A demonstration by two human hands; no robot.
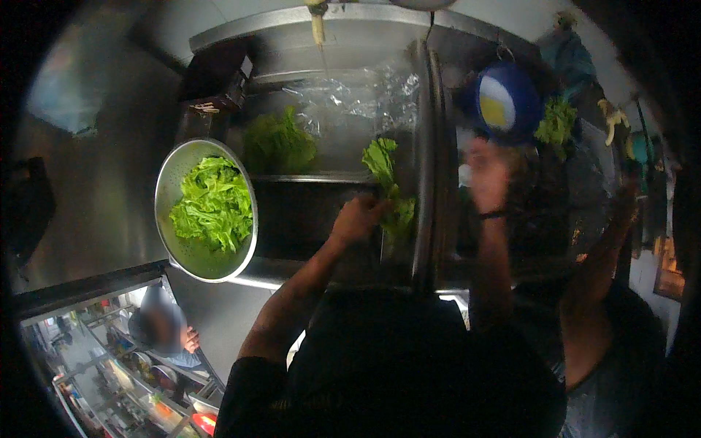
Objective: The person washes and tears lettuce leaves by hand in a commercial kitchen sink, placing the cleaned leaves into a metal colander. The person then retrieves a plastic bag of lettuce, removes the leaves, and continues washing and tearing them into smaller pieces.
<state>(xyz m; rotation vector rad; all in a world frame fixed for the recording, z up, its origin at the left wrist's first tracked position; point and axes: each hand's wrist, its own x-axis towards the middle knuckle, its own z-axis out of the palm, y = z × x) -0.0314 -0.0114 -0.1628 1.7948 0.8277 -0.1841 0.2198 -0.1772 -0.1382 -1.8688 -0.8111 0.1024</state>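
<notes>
My left hand (358, 219) is over the right side of a steel sink (306, 179), its fingers closed at the stem of a green lettuce leaf (379, 159). More leaf hangs just right of the fingers. My right hand (486, 172), with a black band at the wrist, is blurred by motion right of the sink divider, just below a round blue object with a white and yellow patch (495, 104); whether it holds anything is unclear. A steel colander (164, 219) of torn lettuce (213, 202) stands at the left. Darker lettuce (279, 142) lies in the sink's back left.
Clear plastic wrap (350, 101) lies at the sink's back, under a tap (317, 27). A dark box (216, 76) stands at the back left. Another person's bare arm (594, 295) reaches in at the right, near leafy greens (556, 126). A person (189, 339) is by shelves at lower left.
</notes>
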